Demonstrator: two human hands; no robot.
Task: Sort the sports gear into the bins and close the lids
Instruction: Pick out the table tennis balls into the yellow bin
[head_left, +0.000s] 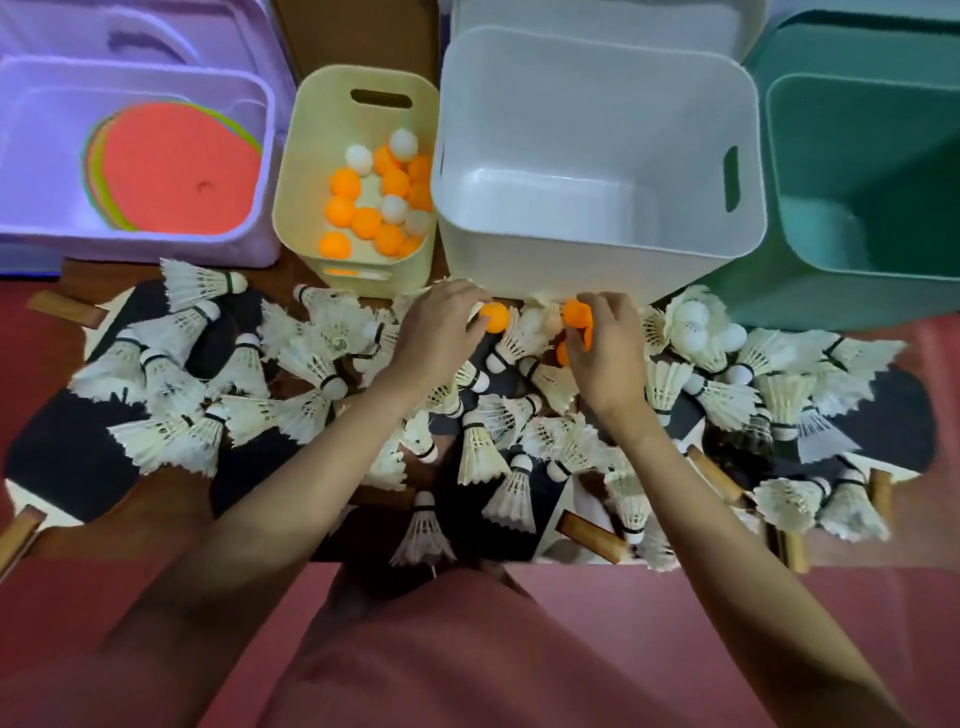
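A pile of white feather shuttlecocks (311, 364) lies over black table-tennis paddles (67, 447) on the floor in front of four bins. My left hand (436, 332) pinches an orange ball (493, 316) at the pile's far edge. My right hand (605, 343) grips orange balls (576, 312), with another orange ball (562, 353) under its fingers. The small yellow bin (311, 156) holds several orange and white balls. The white bin (597, 78) and the green bin (857, 93) hold nothing. White balls (693, 327) sit among the shuttlecocks to the right.
The purple bin (47, 234) at far left holds flat coloured discs (176, 166). Lids stand behind the purple and white bins. Wooden paddle handles (592, 535) stick out of the pile at several spots. My lap fills the bottom of the view.
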